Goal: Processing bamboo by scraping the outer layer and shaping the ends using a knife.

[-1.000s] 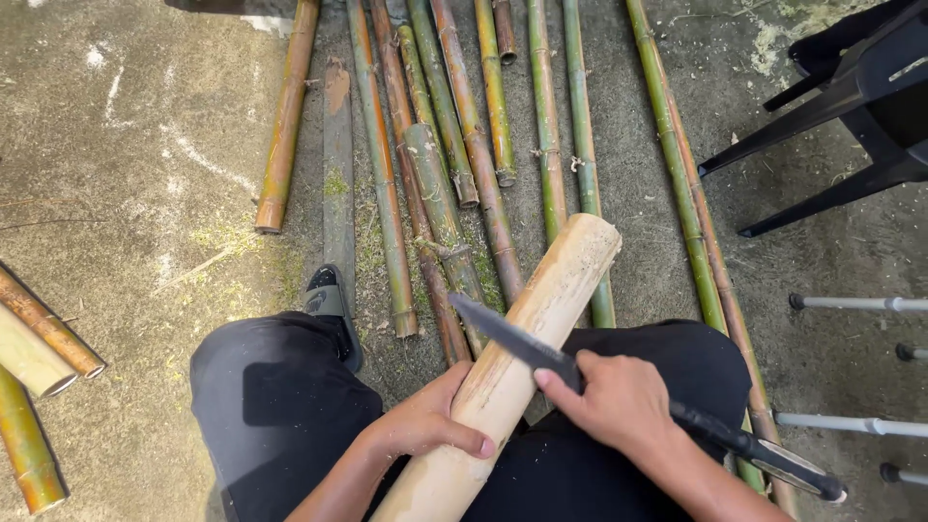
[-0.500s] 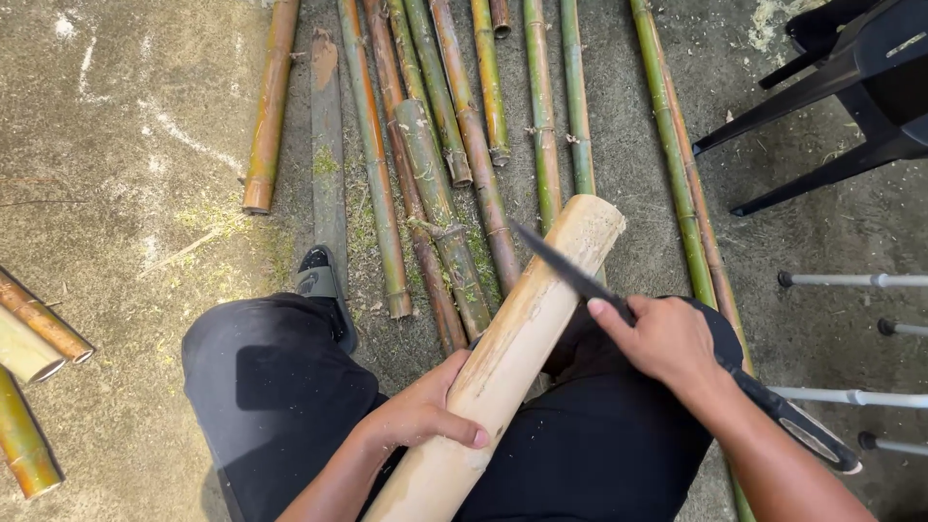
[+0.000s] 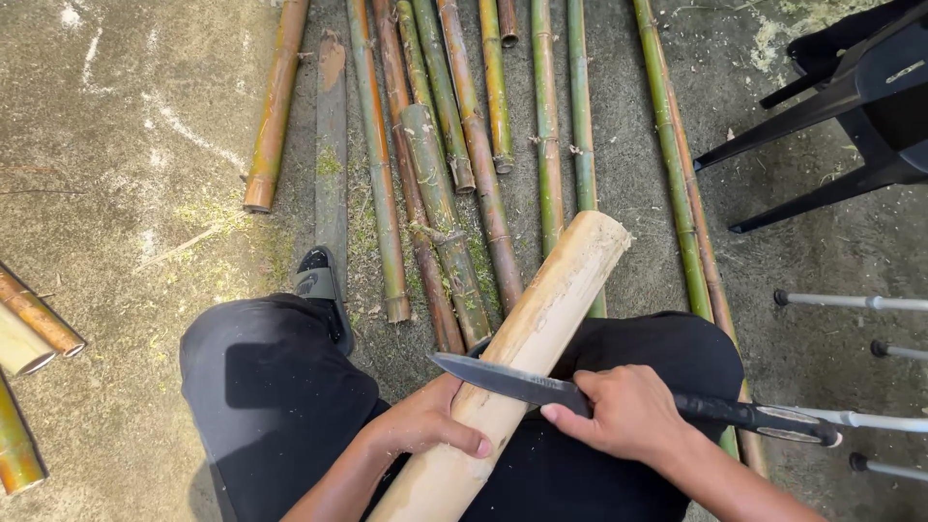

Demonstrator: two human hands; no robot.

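A thick pale bamboo pole lies slanted across my lap, its cut end pointing up and away to the right. My left hand grips it from the left side, low on the pole. My right hand holds a long dark knife by its black handle. The blade lies flat across the pole just above my left thumb, tip pointing left. My legs in black trousers are spread under the pole, one foot in a dark sandal.
Several thin green and brown bamboo canes lie side by side on the concrete ahead. More short bamboo pieces sit at the left edge. A black plastic chair stands at upper right, with white metal legs below it.
The knife has come back down the pole toward me, from near the far cut end to a spot just above my left hand. The left hand kept its grip.
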